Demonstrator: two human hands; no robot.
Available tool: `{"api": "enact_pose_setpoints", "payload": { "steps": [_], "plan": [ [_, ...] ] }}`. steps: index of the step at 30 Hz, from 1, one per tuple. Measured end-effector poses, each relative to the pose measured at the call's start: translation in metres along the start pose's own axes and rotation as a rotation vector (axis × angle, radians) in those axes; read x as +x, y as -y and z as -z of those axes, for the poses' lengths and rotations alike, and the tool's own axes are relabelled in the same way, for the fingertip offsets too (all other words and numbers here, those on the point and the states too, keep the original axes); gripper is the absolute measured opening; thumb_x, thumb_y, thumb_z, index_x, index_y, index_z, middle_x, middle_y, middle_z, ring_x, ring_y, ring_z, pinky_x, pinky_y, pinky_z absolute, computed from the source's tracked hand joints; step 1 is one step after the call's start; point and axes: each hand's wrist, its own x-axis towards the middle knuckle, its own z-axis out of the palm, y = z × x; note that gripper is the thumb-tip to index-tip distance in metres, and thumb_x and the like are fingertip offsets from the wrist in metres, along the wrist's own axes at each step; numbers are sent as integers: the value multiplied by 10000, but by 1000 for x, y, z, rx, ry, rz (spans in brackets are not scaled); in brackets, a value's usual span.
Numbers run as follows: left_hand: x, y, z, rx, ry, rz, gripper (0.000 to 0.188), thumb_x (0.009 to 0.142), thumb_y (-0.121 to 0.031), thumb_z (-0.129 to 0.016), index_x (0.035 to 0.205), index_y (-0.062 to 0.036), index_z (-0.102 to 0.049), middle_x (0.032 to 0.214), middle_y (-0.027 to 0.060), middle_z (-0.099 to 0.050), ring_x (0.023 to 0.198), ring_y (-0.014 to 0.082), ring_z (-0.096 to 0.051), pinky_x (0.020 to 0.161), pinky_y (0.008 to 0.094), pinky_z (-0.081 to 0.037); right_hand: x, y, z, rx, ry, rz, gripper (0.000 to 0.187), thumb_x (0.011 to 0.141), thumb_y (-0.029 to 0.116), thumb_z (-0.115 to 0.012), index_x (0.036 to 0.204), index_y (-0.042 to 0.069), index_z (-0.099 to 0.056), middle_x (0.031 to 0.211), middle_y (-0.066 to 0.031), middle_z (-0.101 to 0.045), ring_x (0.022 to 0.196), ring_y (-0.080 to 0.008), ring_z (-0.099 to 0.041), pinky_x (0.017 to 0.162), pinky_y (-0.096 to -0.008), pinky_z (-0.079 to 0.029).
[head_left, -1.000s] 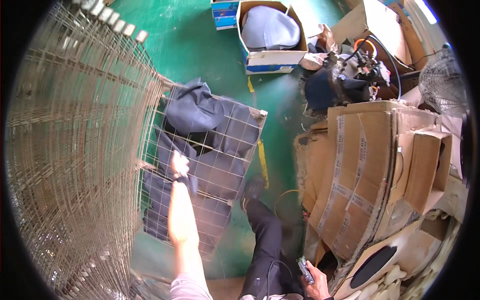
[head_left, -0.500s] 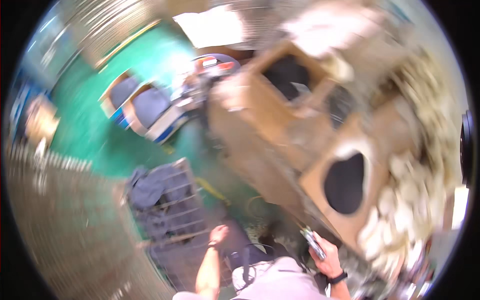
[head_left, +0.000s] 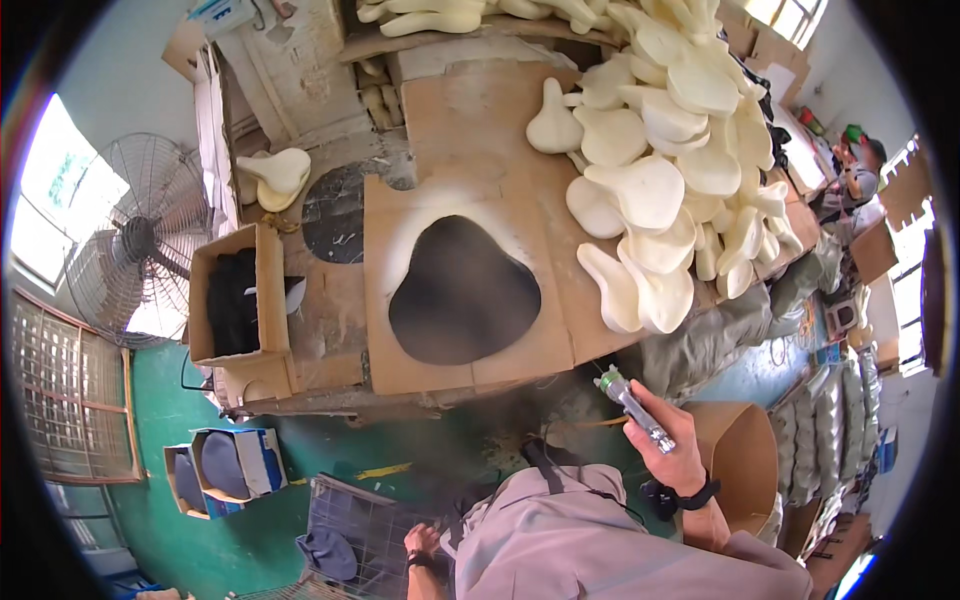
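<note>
My right hand (head_left: 665, 440) is closed around a silver, gun-shaped spray tool (head_left: 636, 408) with a green ring near its tip. It is held just off the front edge of the worktable, its tip toward the table. On a cardboard sheet (head_left: 545, 345) lies a black saddle-shaped piece (head_left: 465, 295), its narrow end away from me; pale residue coats the cardboard around that end. My left hand (head_left: 422, 540) hangs low beside a wire cage (head_left: 380, 520), its fingers loosely curled with nothing visible in them.
Cream foam saddle pads (head_left: 640, 190) are piled at the table's right. An open cardboard box (head_left: 272, 290) with black pieces stands at its left, near a large fan (head_left: 140, 240). Boxes of dark saddle-shaped pieces (head_left: 222, 463) sit on the floor. Another person (head_left: 862, 172) is at far right.
The view has swung toward the worktable and is now sharper. The spray tool is still in my right hand, which is now close to the table's front edge. My left hand stays low by the cage.
</note>
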Motion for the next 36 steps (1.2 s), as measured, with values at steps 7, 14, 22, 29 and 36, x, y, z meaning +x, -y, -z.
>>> {"api": "enact_pose_setpoints", "payload": {
  "steps": [7,14,22,29,36],
  "plan": [
    [67,-41,-38,262,-88,-489,325,944,-154,-626,1236,-18,-584,818,79,-633,615,184,-604,491,305,-478,29,-1,9,81,140,143,560,820,-8,-716,1357,0,-559,1008,-173,-685,838,-307,-676,755,-353,-534],
    [92,-67,-31,329,-41,-614,364,921,-153,-666,1228,28,-590,833,103,-649,649,204,-631,529,318,-512,26,-3,9,111,321,179,646,747,-38,-746,1361,11,-552,1007,-169,-687,847,-338,-674,764,-363,-541],
    [49,-83,-44,575,-234,-273,408,871,-156,-697,1208,65,-629,944,156,-715,798,238,-710,683,326,-590,4,-14,26,65,372,56,622,763,-18,-748,1355,10,-560,1058,-182,-693,862,-344,-679,782,-353,-546],
    [22,-100,-62,438,-174,-293,414,868,-201,-698,1159,89,-650,1013,177,-723,895,233,-723,814,321,-591,-9,-32,45,85,196,-79,556,804,0,-735,1338,0,-577,1045,-191,-694,834,-320,-667,777,-346,-528],
    [60,-111,-47,838,-2,-465,346,906,-201,-668,1182,6,-642,957,144,-708,812,237,-705,703,324,-582,-5,-39,44,129,16,-145,519,850,42,-713,1348,-5,-573,999,-181,-689,797,-256,-650,743,-319,-505]
  ]
}}
